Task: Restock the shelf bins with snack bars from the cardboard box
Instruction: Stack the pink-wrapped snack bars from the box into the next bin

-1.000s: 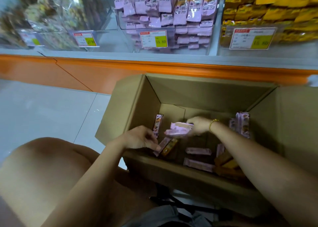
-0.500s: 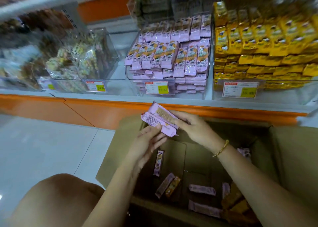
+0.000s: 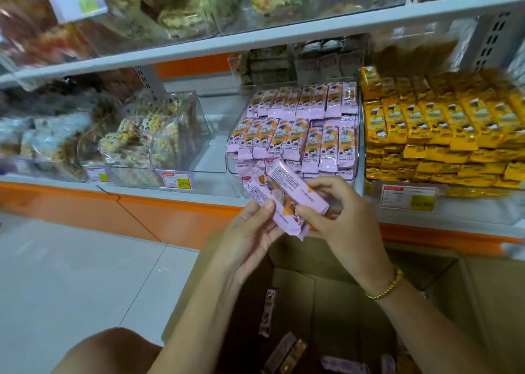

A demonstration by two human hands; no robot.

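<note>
Holding a small bundle of pink snack bars (image 3: 285, 203) between them, both hands are up in front of the shelf, just above the open cardboard box (image 3: 494, 302). The left hand (image 3: 250, 240) lies under the near end of the bundle. Its fingers are only loosely bent beneath the wrappers, and its thumb is pressed down on top of the lowest bar. The right hand (image 3: 341, 220), with a gold bead bracelet (image 3: 386, 287) at the wrist, is curled more tightly. Its thumb and fingertips pinch the bars from the right side.

There look to be two or three bars in the bundle, fanned slightly and tilted up to the left. The printed back of one wrapper faces up, and an orange picture shows on another. The exact count is hard to make out.

Straight behind the bundle sits the clear shelf bin (image 3: 230, 166), packed with rows of the same pink bars (image 3: 298, 135), mostly standing on end. The bin to its right is piled with yellow bars (image 3: 440, 135). A bin to the left holds clear-wrapped snacks (image 3: 147, 138), with a price tag (image 3: 176, 179) on the shelf edge in front.

Down in the box, one pink bar (image 3: 268, 312) leans against the inner wall. Several more bars (image 3: 287, 353), pink and brownish, lie loose on the bottom in shadow. A bare knee (image 3: 113, 351) shows at lower left, over the pale tiled floor (image 3: 71, 274).
</note>
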